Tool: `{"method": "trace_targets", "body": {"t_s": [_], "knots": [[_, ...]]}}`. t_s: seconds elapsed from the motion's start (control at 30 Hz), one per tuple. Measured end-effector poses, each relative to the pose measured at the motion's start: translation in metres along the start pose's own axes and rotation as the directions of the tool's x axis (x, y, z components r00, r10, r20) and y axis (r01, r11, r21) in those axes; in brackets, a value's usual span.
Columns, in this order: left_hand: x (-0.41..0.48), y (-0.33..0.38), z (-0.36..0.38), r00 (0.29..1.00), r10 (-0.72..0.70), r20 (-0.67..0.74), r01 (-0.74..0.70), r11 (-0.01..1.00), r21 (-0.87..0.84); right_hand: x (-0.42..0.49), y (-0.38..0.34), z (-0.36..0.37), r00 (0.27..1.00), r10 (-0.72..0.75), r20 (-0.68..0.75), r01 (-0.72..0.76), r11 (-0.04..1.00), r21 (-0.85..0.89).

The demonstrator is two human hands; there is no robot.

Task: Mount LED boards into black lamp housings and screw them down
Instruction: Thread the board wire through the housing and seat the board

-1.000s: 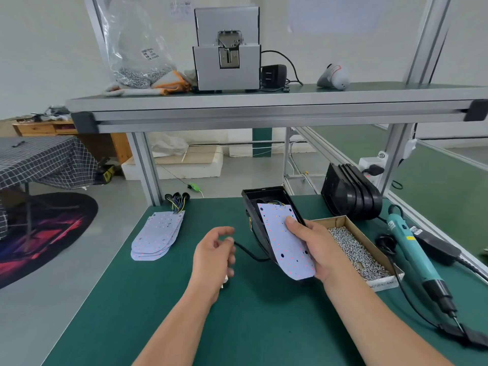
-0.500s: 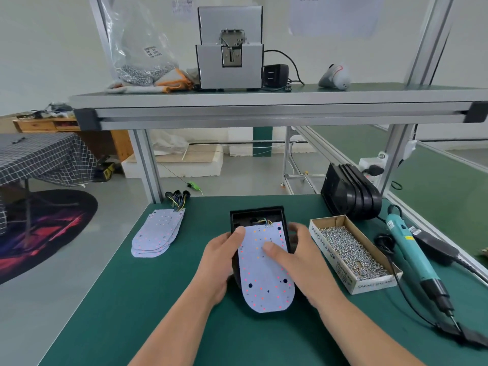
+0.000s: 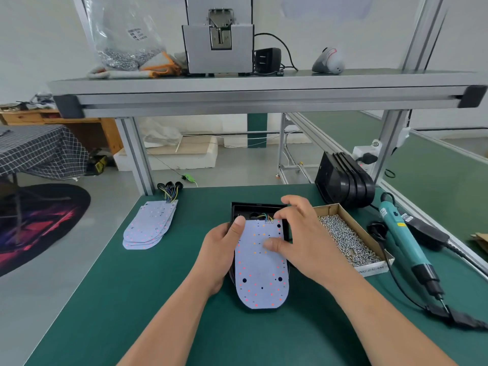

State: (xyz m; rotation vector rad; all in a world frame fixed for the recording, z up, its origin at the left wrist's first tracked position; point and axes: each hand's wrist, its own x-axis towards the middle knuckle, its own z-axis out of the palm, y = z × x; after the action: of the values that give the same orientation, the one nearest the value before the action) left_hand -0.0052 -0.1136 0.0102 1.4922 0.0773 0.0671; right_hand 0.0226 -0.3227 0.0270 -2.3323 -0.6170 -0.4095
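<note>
Since a second ago the housing (image 3: 257,207) has come down from its tilt and is now lying flat on the counter (image 3: 132,299), with both hands on it. The LED board (image 3: 260,268) is lying over the housing, its rounded end seemingly overhanging the near rim, so it is not yet sitting inside. The left hand (image 3: 220,250) is gripping the housing's left side, thumb pressing the board's corner. The right hand (image 3: 298,239) is gripping nothing: its thumb is pressing the board's middle while bent fingertips are touching the wires (image 3: 266,217) at the far edge. Seating looks to be the step in hand; next, the wires are needing tucking under and the board sliding forward until it drops in. Screws (image 3: 348,239) and a screwdriver (image 3: 404,241) are waiting to the right.
</note>
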Motion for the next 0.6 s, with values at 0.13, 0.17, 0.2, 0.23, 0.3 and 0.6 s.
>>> {"method": "trace_targets", "body": {"t_s": [0.13, 0.17, 0.2, 0.23, 0.3, 0.6], "knots": [[0.000, -0.001, -0.003, 0.998, 0.028, 0.049, -0.029, 0.999, 0.021, 0.004, -0.002, -0.001, 0.995, 0.065, -0.072, -0.058, 0.993, 0.098], [0.000, -0.001, -0.003, 0.998, 0.035, 0.053, -0.036, 0.999, 0.022, 0.006, -0.002, -0.001, 0.994, 0.067, -0.087, -0.058, 0.994, 0.097], [-0.001, -0.001, -0.004, 0.998, 0.036, 0.053, -0.037, 0.999, 0.019, 0.007, -0.003, -0.001, 0.993, 0.065, -0.094, -0.057, 0.994, 0.092], [-0.001, 0.000, -0.005, 0.998, 0.035, 0.050, -0.036, 0.999, 0.023, 0.009, -0.004, -0.001, 0.994, 0.064, -0.094, -0.055, 0.995, 0.087], [-0.001, 0.002, -0.005, 0.998, 0.037, 0.051, -0.039, 0.999, 0.037, 0.012, -0.005, -0.001, 0.994, 0.065, -0.084, -0.058, 0.995, 0.082], [0.001, -0.003, -0.002, 0.997, 0.047, 0.068, -0.053, 0.995, 0.086, 0.015, -0.004, -0.003, 0.989, 0.073, -0.127, -0.063, 0.995, 0.078]]}}
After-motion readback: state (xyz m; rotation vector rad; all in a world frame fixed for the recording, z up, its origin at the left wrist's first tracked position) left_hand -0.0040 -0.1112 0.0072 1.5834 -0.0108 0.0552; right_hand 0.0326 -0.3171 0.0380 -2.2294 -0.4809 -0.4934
